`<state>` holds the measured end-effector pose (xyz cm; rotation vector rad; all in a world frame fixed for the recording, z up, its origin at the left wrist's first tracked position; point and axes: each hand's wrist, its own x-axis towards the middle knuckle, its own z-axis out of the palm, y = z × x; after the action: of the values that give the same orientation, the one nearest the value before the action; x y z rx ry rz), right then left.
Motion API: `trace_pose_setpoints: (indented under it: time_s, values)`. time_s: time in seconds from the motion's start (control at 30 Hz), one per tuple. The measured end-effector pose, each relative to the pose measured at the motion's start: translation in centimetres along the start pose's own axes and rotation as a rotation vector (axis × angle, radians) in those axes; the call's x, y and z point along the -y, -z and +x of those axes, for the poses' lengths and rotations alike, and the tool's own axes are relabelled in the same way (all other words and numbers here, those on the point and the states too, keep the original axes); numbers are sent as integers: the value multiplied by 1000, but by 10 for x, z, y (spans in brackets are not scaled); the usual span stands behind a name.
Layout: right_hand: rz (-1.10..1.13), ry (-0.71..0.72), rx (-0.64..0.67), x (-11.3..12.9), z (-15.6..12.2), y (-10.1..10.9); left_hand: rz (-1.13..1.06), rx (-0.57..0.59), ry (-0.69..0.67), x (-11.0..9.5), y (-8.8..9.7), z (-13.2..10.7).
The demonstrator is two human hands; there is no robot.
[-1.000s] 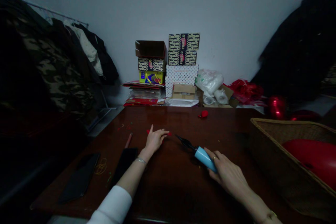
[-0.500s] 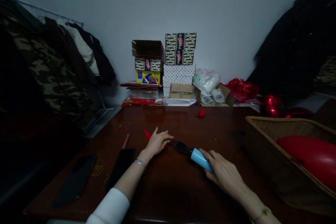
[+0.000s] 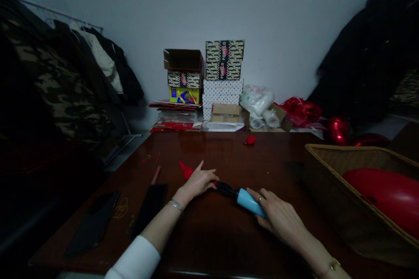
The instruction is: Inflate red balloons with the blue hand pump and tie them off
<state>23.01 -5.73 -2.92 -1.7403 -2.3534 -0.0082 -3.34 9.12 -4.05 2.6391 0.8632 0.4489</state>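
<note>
Head view: right hand (image 3: 280,216) grips pump (image 3: 249,202) slanting away leftward, nozzle (image 3: 225,189) toward red balloon (image 3: 186,171) pinched by left hand (image 3: 198,182).

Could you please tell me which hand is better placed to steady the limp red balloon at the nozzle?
Probably the left hand: it holds the red balloon at the black nozzle, while the right hand grips the blue pump.

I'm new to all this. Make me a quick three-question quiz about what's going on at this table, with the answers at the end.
1. Which hand holds the blue pump?
2. True or false: the wicker basket is to the right of the pump.
3. Fill in the color: the left hand holds a limp ___ balloon at the pump's black nozzle.

Key:
1. The right hand.
2. True.
3. Red.
</note>
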Motion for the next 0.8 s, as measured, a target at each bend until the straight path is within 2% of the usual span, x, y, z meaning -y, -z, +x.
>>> trace_pose_setpoints:
  time_s: [0.2,0.27,0.33,0.37,0.43,0.47,0.53,0.57,0.63,0.67,0.7,0.8]
  values:
    - [-11,52,-35,0,-2,1,-49,77,19,-10,-1,0]
    - [4,43,-35,1,-2,0,-56,65,22,-13,1,0]
    - [21,2,-34,3,0,-1,-49,-39,34,-17,4,0]
    - [24,-28,-37,4,1,-2,-44,-134,52,-20,7,0]
    - [24,-89,-62,7,3,-4,-72,-392,157,-27,10,-1]
    - [23,-116,-78,9,4,-4,-120,-530,256,-31,10,-2]
    - [25,-156,-104,13,5,-5,-322,-730,517,-41,6,-4]
    - [27,-170,-109,15,5,-6,-475,-751,644,-46,2,-5]
    - [36,-183,-108,20,5,-7,-913,-609,833,-54,-9,-7]
    - [44,-185,-107,23,4,-8,-1142,-520,885,-58,-15,-8]
    - [54,-183,-109,26,4,-9,-1346,-479,888,-60,-20,-9]
    - [85,-160,-111,38,1,-14,-1708,-577,829,-65,-27,-10]
